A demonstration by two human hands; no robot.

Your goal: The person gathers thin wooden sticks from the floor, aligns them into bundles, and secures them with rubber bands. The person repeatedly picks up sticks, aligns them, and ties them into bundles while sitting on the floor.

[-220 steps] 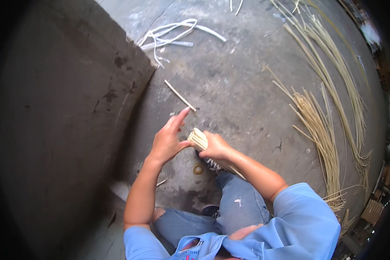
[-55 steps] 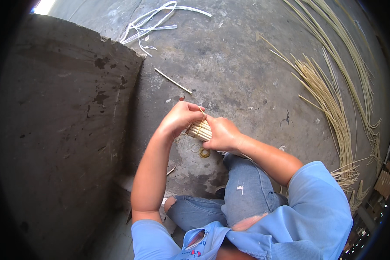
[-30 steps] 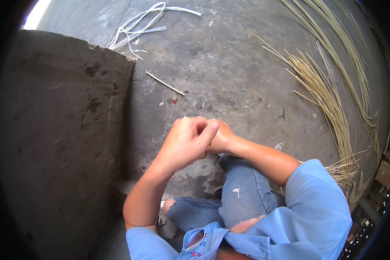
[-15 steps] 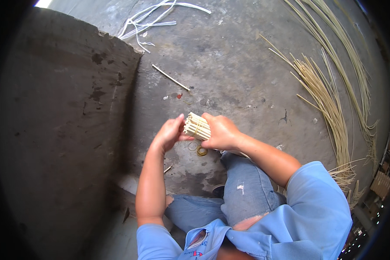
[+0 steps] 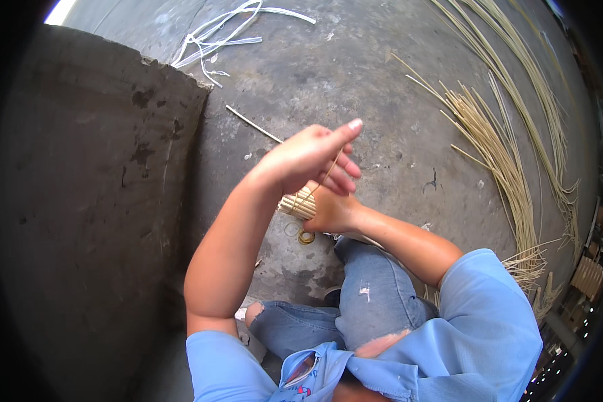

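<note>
Head view. Your right hand (image 5: pixel 335 209) closes around the stick bundle (image 5: pixel 299 204), held in front of your knees; your left hand (image 5: pixel 311 157), thumb and fingers spread apart, draws out a thin yellow band (image 5: pixel 329 172) running up from the bundle. The sticks appear fully gathered, the banding only partly done (the stretched length does not yet lie against them). Your blue shirt (image 5: pixel 382 375) bears small print, too folded to read; no other writing is legible.

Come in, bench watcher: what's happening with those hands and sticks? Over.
Right hand gripping stick bundle. Left hand raised above, loosely open, thin band stretched between it and bundle. Yellowish rings on floor nearby.
</note>
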